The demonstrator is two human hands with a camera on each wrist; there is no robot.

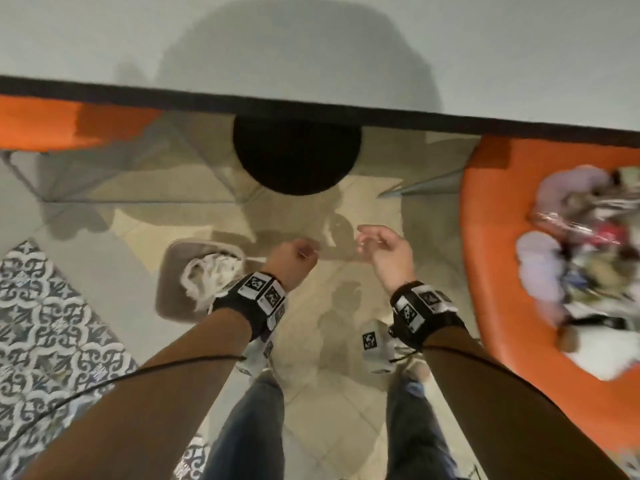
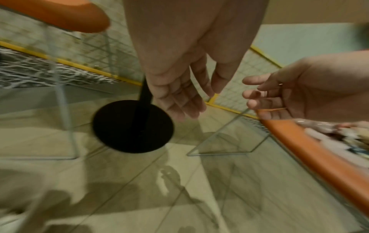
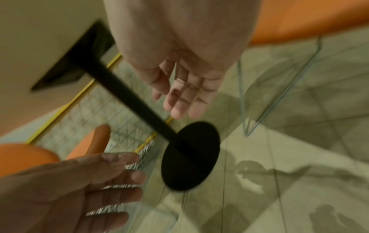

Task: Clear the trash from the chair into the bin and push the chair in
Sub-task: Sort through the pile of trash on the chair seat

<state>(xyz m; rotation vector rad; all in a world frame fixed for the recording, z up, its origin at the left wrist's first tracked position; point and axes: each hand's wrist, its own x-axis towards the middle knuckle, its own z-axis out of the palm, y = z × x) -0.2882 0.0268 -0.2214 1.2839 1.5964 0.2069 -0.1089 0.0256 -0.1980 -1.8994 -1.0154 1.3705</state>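
An orange chair [image 1: 491, 271] stands at the right, pulled out from the table, with a blurred heap of trash [image 1: 588, 244] on its seat: wrappers, paper and pale crumpled pieces. On the floor at the left is a grey-brown bin [image 1: 166, 271] with a white liner. My left hand [image 1: 298, 252] and right hand [image 1: 370, 242] hang side by side over the floor between bin and chair. Both are empty, with loosely extended fingers [image 2: 179, 100] [image 3: 185, 100]. The chair's edge [image 2: 309, 157] and the trash [image 2: 339, 137] lie just right of my right hand [image 2: 269, 97].
A grey table top [image 1: 346, 46] with a dark edge spans the far side, on a black round pedestal base [image 1: 294, 157]. A second orange chair [image 1: 52, 123] is tucked in at the left. A patterned rug [image 1: 52, 323] lies at the near left. My legs stand on beige tiles.
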